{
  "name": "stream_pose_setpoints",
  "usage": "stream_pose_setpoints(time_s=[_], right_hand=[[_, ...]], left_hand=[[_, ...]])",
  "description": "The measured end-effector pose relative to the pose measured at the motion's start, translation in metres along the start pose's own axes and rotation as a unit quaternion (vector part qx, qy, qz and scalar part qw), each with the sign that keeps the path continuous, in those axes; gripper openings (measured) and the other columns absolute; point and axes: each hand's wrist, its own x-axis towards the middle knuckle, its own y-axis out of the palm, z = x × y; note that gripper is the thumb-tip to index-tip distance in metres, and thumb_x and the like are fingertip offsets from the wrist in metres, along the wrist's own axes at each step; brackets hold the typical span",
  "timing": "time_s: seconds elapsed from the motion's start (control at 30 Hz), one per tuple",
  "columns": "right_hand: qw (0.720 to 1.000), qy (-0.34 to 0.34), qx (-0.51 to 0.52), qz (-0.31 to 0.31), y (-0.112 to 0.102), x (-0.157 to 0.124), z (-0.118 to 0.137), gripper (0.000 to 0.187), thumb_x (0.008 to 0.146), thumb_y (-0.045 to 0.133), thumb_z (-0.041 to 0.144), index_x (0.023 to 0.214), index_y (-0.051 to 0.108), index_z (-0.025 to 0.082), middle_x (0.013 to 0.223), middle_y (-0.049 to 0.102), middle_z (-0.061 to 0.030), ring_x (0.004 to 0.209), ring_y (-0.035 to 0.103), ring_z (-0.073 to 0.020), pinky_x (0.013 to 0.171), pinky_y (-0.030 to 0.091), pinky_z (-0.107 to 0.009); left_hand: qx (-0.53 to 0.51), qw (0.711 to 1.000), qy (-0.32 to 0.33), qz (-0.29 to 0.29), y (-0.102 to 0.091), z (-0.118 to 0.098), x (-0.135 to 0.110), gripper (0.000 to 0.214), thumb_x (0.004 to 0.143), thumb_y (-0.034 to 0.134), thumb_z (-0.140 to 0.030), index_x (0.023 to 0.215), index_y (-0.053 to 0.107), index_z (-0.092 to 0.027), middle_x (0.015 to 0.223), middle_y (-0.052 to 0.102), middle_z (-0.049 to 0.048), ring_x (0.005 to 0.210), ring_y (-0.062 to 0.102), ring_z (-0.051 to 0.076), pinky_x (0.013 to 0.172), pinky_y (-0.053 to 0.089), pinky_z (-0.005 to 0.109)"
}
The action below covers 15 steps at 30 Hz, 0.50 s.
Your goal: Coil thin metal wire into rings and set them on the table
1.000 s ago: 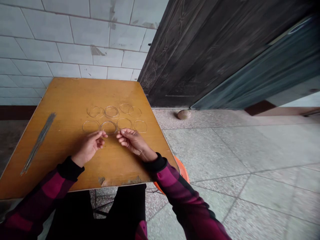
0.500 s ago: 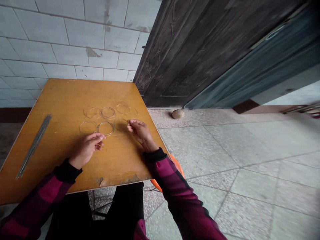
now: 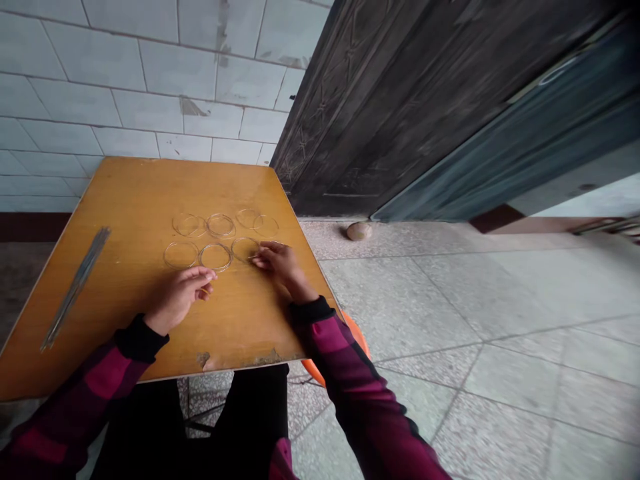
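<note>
Head view: thin round wire rings point(image 3: 221, 225) lie in two rows on the orange-brown wooden counter point(image 3: 135, 193), slightly far of centre. The right hand point(image 3: 281, 263), fingers bent, touches the right rim of the end ring of the near row point(image 3: 245, 249); whether it grips the ring cannot be told. The left hand point(image 3: 181, 298) rests just near of that row, thumb and forefinger pinched together; whether wire lies between them cannot be told. A grey bundle of metal rods point(image 3: 75, 287) lies along the left edge. Bare surface extends from the hands to the chipped near edge point(image 3: 235, 363), and from the rings to the far edge.
</note>
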Motion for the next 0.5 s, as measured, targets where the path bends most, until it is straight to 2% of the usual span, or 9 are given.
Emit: stream_pose_setpoints(time_s=[0.1,0.2,0.27,0.33,0.4,0.47,0.5], right_hand=[[0.996,-0.021,-0.079,-0.025,-0.008,-0.003,0.003,0.032,0.079,0.070,0.022,0.109,0.063,0.014,0.060,0.066,0.0003,0.050,0.064,-0.0137,0.053,0.056,-0.025],[0.987,-0.057,-0.144,-0.045,-0.017,-0.007,0.008,0.033,0.078,0.068,0.024,0.109,0.066,0.012,0.051,0.061,0.0024,0.048,0.061,-0.0140,0.055,0.053,-0.025],[0.942,-0.144,-0.287,-0.093,-0.022,-0.009,0.011,0.033,0.083,0.061,0.033,0.109,0.068,0.013,0.055,0.065,-0.0009,0.051,0.063,-0.0159,0.055,0.051,-0.026],[0.920,-0.185,-0.335,-0.088,-0.024,-0.009,0.012,0.037,0.086,0.056,0.038,0.109,0.069,0.012,0.061,0.069,-0.0046,0.052,0.065,-0.0173,0.054,0.051,-0.027],[0.915,-0.206,-0.339,-0.078,-0.023,-0.011,0.013,0.038,0.087,0.053,0.040,0.107,0.069,0.012,0.064,0.071,-0.0063,0.051,0.065,-0.0174,0.053,0.050,-0.027],[0.915,-0.217,-0.331,-0.071,-0.021,-0.014,0.015,0.038,0.088,0.053,0.043,0.104,0.069,0.012,0.064,0.071,-0.0071,0.050,0.065,-0.0174,0.052,0.051,-0.027],[0.916,-0.222,-0.328,-0.068,-0.021,-0.015,0.016,0.039,0.088,0.053,0.044,0.103,0.070,0.012,0.064,0.071,-0.0072,0.050,0.065,-0.0176,0.052,0.051,-0.027]], left_hand=[[0.033,0.999,0.015,-0.005,0.001,0.000,0.001,0.026,0.066,0.074,-0.035,0.080,0.066,-0.014,0.083,0.063,0.0043,0.065,0.057,0.011,0.056,0.043,0.023],[0.103,0.993,0.046,-0.014,-0.003,-0.002,0.001,0.023,0.071,0.068,-0.035,0.082,0.064,-0.015,0.071,0.060,0.0019,0.063,0.056,0.012,0.056,0.043,0.024],[0.172,0.982,0.075,-0.014,-0.014,-0.007,-0.002,0.022,0.074,0.065,-0.035,0.085,0.064,-0.016,0.069,0.058,0.0008,0.060,0.055,0.013,0.055,0.044,0.025],[0.260,0.959,0.106,-0.025,-0.035,-0.016,-0.008,0.021,0.076,0.062,-0.034,0.088,0.064,-0.017,0.070,0.058,0.0006,0.058,0.054,0.014,0.055,0.044,0.026],[0.371,0.914,0.149,-0.064,-0.065,-0.030,-0.019,0.016,0.078,0.060,-0.030,0.088,0.064,-0.018,0.076,0.060,0.0030,0.063,0.056,0.016,0.059,0.044,0.028],[0.492,0.836,0.192,-0.148,-0.099,-0.047,-0.030,0.007,0.077,0.062,-0.024,0.082,0.064,-0.019,0.087,0.063,0.0066,0.078,0.060,0.019,0.070,0.045,0.030],[0.546,0.796,0.186,-0.182,-0.116,-0.056,-0.035,0.004,0.075,0.062,-0.021,0.079,0.064,-0.019,0.091,0.063,0.0078,0.084,0.061,0.022,0.075,0.044,0.031]])
